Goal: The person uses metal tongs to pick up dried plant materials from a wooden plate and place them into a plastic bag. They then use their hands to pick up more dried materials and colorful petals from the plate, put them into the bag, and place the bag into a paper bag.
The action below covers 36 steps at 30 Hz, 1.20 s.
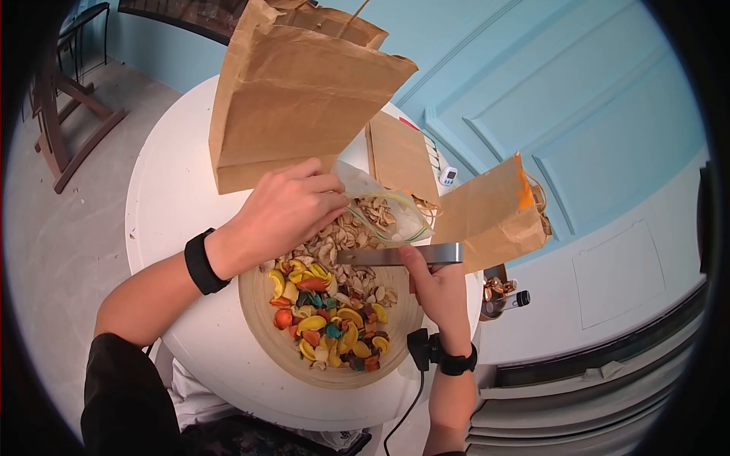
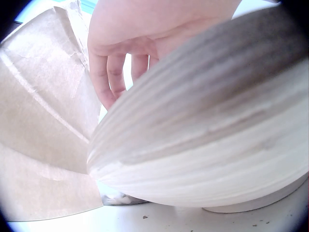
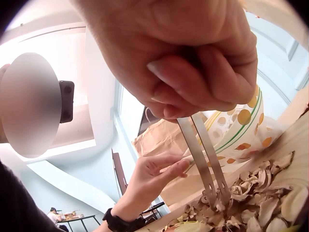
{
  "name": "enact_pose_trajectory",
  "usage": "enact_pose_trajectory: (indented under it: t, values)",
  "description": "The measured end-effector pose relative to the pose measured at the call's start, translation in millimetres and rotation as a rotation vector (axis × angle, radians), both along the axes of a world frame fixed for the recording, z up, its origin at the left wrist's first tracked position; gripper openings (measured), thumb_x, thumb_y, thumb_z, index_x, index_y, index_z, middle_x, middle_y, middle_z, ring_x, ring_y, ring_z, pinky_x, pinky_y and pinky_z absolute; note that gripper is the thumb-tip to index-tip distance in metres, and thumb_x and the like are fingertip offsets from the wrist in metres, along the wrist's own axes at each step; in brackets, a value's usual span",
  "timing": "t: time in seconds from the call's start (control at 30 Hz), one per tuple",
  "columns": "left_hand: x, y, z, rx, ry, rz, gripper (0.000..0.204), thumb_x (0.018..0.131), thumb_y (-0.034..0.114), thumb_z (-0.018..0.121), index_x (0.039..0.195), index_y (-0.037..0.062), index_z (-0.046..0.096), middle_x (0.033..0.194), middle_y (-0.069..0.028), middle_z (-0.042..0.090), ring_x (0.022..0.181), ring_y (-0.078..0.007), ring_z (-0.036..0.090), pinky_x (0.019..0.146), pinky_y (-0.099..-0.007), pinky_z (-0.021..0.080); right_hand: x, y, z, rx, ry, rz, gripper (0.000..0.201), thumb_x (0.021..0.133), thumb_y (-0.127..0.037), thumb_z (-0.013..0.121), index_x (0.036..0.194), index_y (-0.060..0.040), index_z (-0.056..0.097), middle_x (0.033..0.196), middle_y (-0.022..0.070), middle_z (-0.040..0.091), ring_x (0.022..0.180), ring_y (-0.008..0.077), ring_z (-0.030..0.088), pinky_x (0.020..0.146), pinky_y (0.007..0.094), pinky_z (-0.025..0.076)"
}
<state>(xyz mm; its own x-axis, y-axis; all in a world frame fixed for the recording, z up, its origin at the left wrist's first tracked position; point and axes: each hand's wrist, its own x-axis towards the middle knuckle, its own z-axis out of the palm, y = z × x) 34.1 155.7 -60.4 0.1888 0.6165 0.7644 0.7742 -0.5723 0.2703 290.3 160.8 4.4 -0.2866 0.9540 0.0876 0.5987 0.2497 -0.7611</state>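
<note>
My left hand [image 1: 293,209] pinches the rim of a clear zip bag [image 1: 414,222] that holds pale dried flakes. In the right wrist view the bag [image 3: 236,130] shows yellow and orange dots and a green zip line. My right hand [image 1: 441,292] grips metal tongs [image 1: 372,256], whose tips [image 3: 217,200] reach down into the pale dried flakes [image 3: 263,193]. These lie in a shallow wooden bowl [image 1: 409,323], next to a heap of yellow, orange and teal dried pieces [image 1: 334,330]. From the left wrist, the bowl's outer wall [image 2: 207,140] covers much of the view, and the left fingertips are hidden behind it.
A tall brown paper bag [image 1: 304,99] stands behind the bowl on the round white table [image 1: 171,159]. Further right are a flat brown bag [image 1: 399,152], another paper bag [image 1: 487,216], a small white timer [image 1: 448,175] and a dark-capped bottle [image 1: 506,304] near the table's edge.
</note>
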Motion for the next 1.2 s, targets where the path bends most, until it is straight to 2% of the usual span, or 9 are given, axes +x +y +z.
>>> enact_pose_trajectory:
  t: [0.17, 0.27, 0.47, 0.6, 0.87, 0.93, 1.0, 1.07, 1.2]
  values:
    - [0, 1, -1, 0.008, -0.005, 0.001, 0.015, 0.089, 0.018, 0.075, 0.098, 0.0066, 0.078, 0.095, -0.0002, 0.071, 0.090, -0.0225, 0.062, 0.074, -0.0356, 0.056, 8, 5, -3, 0.021, -0.015, -0.013, 0.032, 0.101, -0.030, 0.070, 0.087, -0.0013, 0.068, 0.060, -0.0035, 0.056, 0.051, 0.0054, 0.052, 0.048, 0.0240, 0.038]
    - [0, 1, -2, 0.001, -0.010, 0.002, 0.014, 0.089, 0.018, 0.075, 0.098, 0.0067, 0.078, 0.095, -0.0001, 0.071, 0.090, -0.0225, 0.062, 0.073, -0.0357, 0.056, 7, -2, 6, -0.043, 0.072, -0.128, 0.035, 0.101, -0.030, 0.070, 0.078, -0.0034, 0.067, 0.056, -0.0044, 0.053, 0.048, 0.0062, 0.049, 0.046, 0.0239, 0.035]
    - [1, 2, -3, 0.016, -0.015, 0.001, 0.014, 0.088, 0.017, 0.076, 0.098, 0.0067, 0.078, 0.095, -0.0001, 0.071, 0.089, -0.0228, 0.061, 0.073, -0.0354, 0.055, 36, 2, 23, -0.080, 0.277, -0.130, 0.048, 0.102, -0.030, 0.067, 0.060, -0.0104, 0.053, 0.048, -0.0028, 0.046, 0.039, 0.0062, 0.039, 0.040, 0.0252, 0.029]
    - [1, 1, -2, 0.027, -0.009, -0.005, 0.012, 0.090, 0.018, 0.075, 0.094, 0.0068, 0.077, 0.094, -0.0006, 0.069, 0.090, -0.0221, 0.061, 0.071, -0.0368, 0.056, 41, 13, 37, -0.014, 0.448, -0.108, 0.044, 0.103, -0.028, 0.064, 0.064, -0.0116, 0.051, 0.047, -0.0018, 0.045, 0.037, 0.0062, 0.037, 0.037, 0.0254, 0.026]
    - [1, -1, 0, 0.078, -0.023, -0.026, 0.011, 0.090, 0.017, 0.075, 0.092, 0.0066, 0.075, 0.098, -0.0032, 0.067, 0.090, -0.0237, 0.061, 0.070, -0.0384, 0.056, 31, 22, 22, 0.315, 0.167, -0.278, 0.040, 0.099, -0.037, 0.071, 0.075, -0.0059, 0.061, 0.054, -0.0016, 0.050, 0.045, 0.0056, 0.045, 0.044, 0.0236, 0.032]
    - [1, -1, 0, 0.062, -0.071, -0.011, 0.011, 0.091, 0.017, 0.074, 0.092, 0.0066, 0.074, 0.096, -0.0034, 0.065, 0.090, -0.0241, 0.061, 0.070, -0.0386, 0.055, 34, 11, 24, 0.314, 0.236, -0.249, 0.037, 0.099, -0.038, 0.067, 0.080, -0.0065, 0.062, 0.052, -0.0034, 0.045, 0.042, 0.0056, 0.038, 0.041, 0.0237, 0.026]
    - [1, 0, 0, 0.049, -0.092, 0.001, 0.011, 0.091, 0.018, 0.074, 0.092, 0.0066, 0.074, 0.093, -0.0036, 0.064, 0.089, -0.0242, 0.061, 0.069, -0.0388, 0.054, 28, -8, 31, 0.241, 0.373, -0.179, 0.040, 0.099, -0.037, 0.068, 0.073, -0.0081, 0.059, 0.052, -0.0034, 0.045, 0.044, 0.0051, 0.039, 0.042, 0.0235, 0.027]
    - [0, 0, -1, 0.041, -0.089, 0.020, 0.012, 0.092, 0.018, 0.073, 0.092, 0.0065, 0.074, 0.091, -0.0038, 0.062, 0.088, -0.0241, 0.061, 0.068, -0.0388, 0.054, 18, -21, 35, 0.121, 0.111, -0.205, 0.047, 0.097, -0.040, 0.070, 0.064, -0.0082, 0.057, 0.052, -0.0031, 0.048, 0.046, 0.0054, 0.043, 0.044, 0.0245, 0.031]
    - [0, 1, -2, 0.036, -0.076, 0.021, 0.013, 0.092, 0.019, 0.073, 0.092, 0.0067, 0.075, 0.091, -0.0034, 0.062, 0.089, -0.0236, 0.061, 0.068, -0.0384, 0.054, 7, -4, 3, 0.185, -0.130, -0.033, 0.037, 0.095, -0.034, 0.076, 0.080, -0.0008, 0.069, 0.057, -0.0010, 0.057, 0.049, 0.0072, 0.051, 0.048, 0.0257, 0.039]
